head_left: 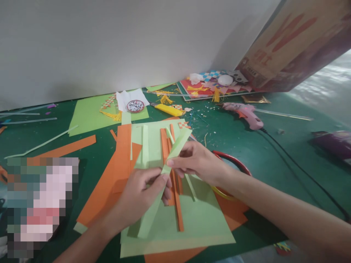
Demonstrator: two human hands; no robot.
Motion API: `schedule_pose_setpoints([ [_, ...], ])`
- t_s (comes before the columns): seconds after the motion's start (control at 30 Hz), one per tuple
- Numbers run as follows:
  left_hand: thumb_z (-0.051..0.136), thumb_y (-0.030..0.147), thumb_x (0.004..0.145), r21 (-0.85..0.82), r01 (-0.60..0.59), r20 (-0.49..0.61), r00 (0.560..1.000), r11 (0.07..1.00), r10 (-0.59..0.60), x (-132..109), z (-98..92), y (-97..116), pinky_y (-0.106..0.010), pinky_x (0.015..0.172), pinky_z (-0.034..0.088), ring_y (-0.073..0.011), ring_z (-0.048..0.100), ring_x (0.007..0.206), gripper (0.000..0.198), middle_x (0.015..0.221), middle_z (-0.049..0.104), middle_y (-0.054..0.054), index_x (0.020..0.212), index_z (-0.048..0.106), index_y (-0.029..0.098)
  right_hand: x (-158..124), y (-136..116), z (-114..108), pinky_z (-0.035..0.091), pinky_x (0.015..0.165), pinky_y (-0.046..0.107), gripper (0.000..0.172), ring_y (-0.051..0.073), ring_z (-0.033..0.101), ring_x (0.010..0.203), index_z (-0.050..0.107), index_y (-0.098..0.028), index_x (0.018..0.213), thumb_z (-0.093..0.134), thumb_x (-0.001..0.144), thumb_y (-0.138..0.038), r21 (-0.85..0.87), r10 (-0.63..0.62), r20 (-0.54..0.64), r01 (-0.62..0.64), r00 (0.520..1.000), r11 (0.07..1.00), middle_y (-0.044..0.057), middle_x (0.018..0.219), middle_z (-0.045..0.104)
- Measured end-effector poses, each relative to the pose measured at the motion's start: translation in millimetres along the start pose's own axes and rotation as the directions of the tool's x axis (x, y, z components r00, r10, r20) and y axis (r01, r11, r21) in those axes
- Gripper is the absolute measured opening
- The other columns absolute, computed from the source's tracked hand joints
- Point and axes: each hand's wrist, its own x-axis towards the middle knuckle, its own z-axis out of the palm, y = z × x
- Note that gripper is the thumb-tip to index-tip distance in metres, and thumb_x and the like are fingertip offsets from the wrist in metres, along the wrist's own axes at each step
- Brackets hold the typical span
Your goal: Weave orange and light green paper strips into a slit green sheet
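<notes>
A long light-green paper strip [152, 212] slants up across the middle of the view, pinched by both hands. My left hand [145, 190] is closed on it near its middle, thumb on top. Just above, my right hand [197, 160] grips the same strip between thumb and fingers, and its end sticks up past the knuckles. Below the hands lie light-green paper sheets [203, 219] with several narrow orange paper strips [178, 213] on top. Orange paper [105, 186] lies to the left, partly under the green sheets.
A pink glue gun [248, 113] with a black cord lies at the right. A yellow utility knife [170, 109] is behind the sheets. Rolls of tape [236, 160] sit beside my right forearm. At the back right stands a paper bag [290, 51]; the left foreground holds a blurred-out object [46, 204].
</notes>
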Motion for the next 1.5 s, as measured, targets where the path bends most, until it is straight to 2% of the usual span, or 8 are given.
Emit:
schedule_pose_setpoints([
  [0.13, 0.042, 0.021, 0.088, 0.025, 0.01, -0.003, 1.0, 1.0, -0.01, 0.9, 1.2, 0.7, -0.023, 0.056, 0.048, -0.0118, 0.06, 0.055, 0.025, 0.06, 0.062, 0.0, 0.067, 0.053, 0.016, 0.6, -0.4, -0.5, 0.021, 0.038, 0.022, 0.035, 0.003, 0.035, 0.036, 0.051, -0.015, 0.049, 0.077, 0.061, -0.036, -0.026, 0.002, -0.002, -0.002, 1.0, 1.0, -0.004, 0.038, 0.05],
  [0.23, 0.042, 0.023, 0.09, 0.068, -0.008, -0.007, 1.0, 0.998, 0.009, 2.0, 2.3, 3.0, -0.024, 0.058, 0.047, -0.0125, 0.061, 0.057, 0.022, 0.062, 0.063, -0.001, 0.074, 0.056, 0.016, 0.3, 0.4, 2.2, 0.023, 0.039, 0.022, 0.034, 0.005, 0.039, 0.037, 0.053, -0.015, 0.049, 0.078, 0.059, -0.037, -0.016, 0.012, 0.032, -0.012, 0.999, 1.0, -0.004, 0.038, 0.05],
  [0.37, 0.039, 0.025, 0.091, 0.023, -0.028, -0.003, 1.0, 0.999, 0.028, 2.2, 2.1, 4.8, -0.024, 0.059, 0.048, -0.0118, 0.06, 0.057, 0.024, 0.063, 0.061, 0.0, 0.076, 0.056, 0.016, -0.1, 2.5, 4.2, 0.026, 0.04, 0.022, 0.037, 0.006, 0.043, 0.039, 0.05, -0.016, 0.048, 0.078, 0.059, -0.037, 0.009, 0.016, 0.067, -0.016, 0.998, 1.0, -0.004, 0.04, 0.052],
  [0.6, 0.039, 0.021, 0.09, -0.011, 0.026, 0.012, 1.0, 1.0, -0.026, 0.7, -0.4, 5.3, -0.021, 0.055, 0.047, -0.0097, 0.058, 0.053, 0.029, 0.058, 0.06, 0.001, 0.064, 0.052, 0.016, 2.7, 3.1, -2.7, 0.021, 0.039, 0.022, 0.034, 0.004, 0.037, 0.036, 0.049, -0.016, 0.051, 0.078, 0.06, -0.032, 0.036, -0.002, -0.05, 0.004, 0.999, 0.999, -0.005, 0.038, 0.051],
  [0.87, 0.039, 0.017, 0.089, -0.003, 0.022, 0.006, 1.0, 1.0, -0.022, 2.8, -0.3, 1.4, -0.022, 0.057, 0.046, -0.0104, 0.059, 0.055, 0.025, 0.059, 0.061, 0.001, 0.068, 0.053, 0.016, -1.0, -2.3, 3.3, 0.022, 0.039, 0.022, 0.036, 0.004, 0.035, 0.035, 0.046, -0.017, 0.047, 0.078, 0.06, -0.028, -0.026, 0.02, -0.025, -0.02, 0.999, 0.999, -0.006, 0.035, 0.048],
  [1.07, 0.039, 0.023, 0.092, -0.022, 0.004, 0.024, 1.0, 1.0, -0.003, 2.0, -0.7, 1.4, -0.021, 0.057, 0.046, -0.0101, 0.06, 0.055, 0.031, 0.058, 0.061, 0.0, 0.065, 0.053, 0.015, -0.7, 1.1, 0.8, 0.026, 0.042, 0.02, 0.031, 0.007, 0.046, 0.045, 0.054, -0.014, 0.061, 0.077, 0.061, -0.035, -0.028, 0.017, -0.031, -0.018, 0.999, 0.999, -0.004, 0.046, 0.052],
  [1.3, 0.041, 0.022, 0.091, 0.015, 0.028, 0.023, 0.999, 0.999, -0.029, 1.5, -0.3, -0.3, -0.022, 0.057, 0.047, -0.0103, 0.06, 0.055, 0.03, 0.058, 0.062, 0.0, 0.066, 0.054, 0.015, -1.7, -3.4, 2.1, 0.027, 0.042, 0.022, 0.036, 0.005, 0.039, 0.04, 0.049, -0.015, 0.048, 0.076, 0.062, -0.035, -0.088, -0.001, -0.048, -0.003, 0.999, 0.996, -0.004, 0.041, 0.05],
  [1.5, 0.042, 0.024, 0.091, -0.012, -0.016, 0.011, 1.0, 1.0, 0.016, 2.5, 1.6, 0.8, -0.021, 0.056, 0.048, -0.0096, 0.06, 0.055, 0.025, 0.061, 0.059, 0.002, 0.075, 0.057, 0.015, -0.7, 3.4, 3.1, 0.03, 0.042, 0.022, 0.031, 0.006, 0.045, 0.043, 0.053, -0.016, 0.051, 0.075, 0.063, -0.033, -0.02, -0.039, 0.05, 0.04, 0.998, 0.999, -0.004, 0.045, 0.053],
])
